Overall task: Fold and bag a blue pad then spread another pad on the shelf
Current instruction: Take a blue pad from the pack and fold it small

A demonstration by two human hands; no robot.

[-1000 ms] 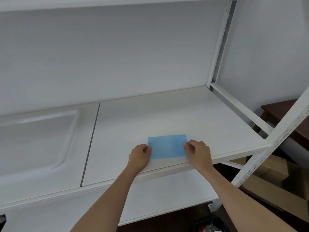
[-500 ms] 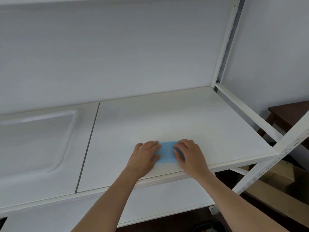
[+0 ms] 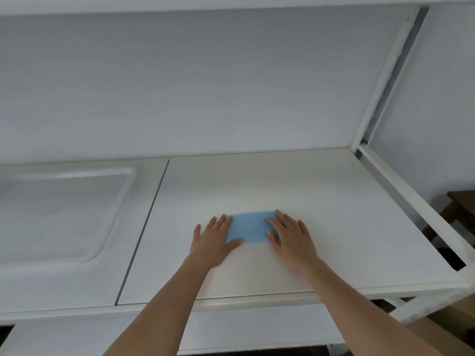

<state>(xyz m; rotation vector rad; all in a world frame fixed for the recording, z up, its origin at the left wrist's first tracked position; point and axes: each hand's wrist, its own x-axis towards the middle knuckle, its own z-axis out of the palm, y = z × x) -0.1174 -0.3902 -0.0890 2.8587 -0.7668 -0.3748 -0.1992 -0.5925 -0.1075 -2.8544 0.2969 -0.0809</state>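
Observation:
A small folded blue pad (image 3: 248, 227) lies flat on the white shelf board (image 3: 321, 201), a little in from its front edge. My left hand (image 3: 214, 240) lies flat with straight fingers, its thumb side pressing the pad's left end. My right hand (image 3: 290, 236) is spread flat over the pad's right end, fingers straight. Both hands cover part of the pad, so its ends are hidden. No bag is in view.
A white tray-like recess (image 3: 59, 209) fills the shelf's left part, past a dark seam (image 3: 144, 227). White metal rack posts (image 3: 385, 80) and a side rail (image 3: 411, 201) bound the right side. A dark wooden piece (image 3: 462, 201) stands beyond. A lower shelf (image 3: 244, 327) lies beneath.
My hands went from pinching the pad's two ends to lying flat on it. The pad looks narrower and sits further from the front edge in the view.

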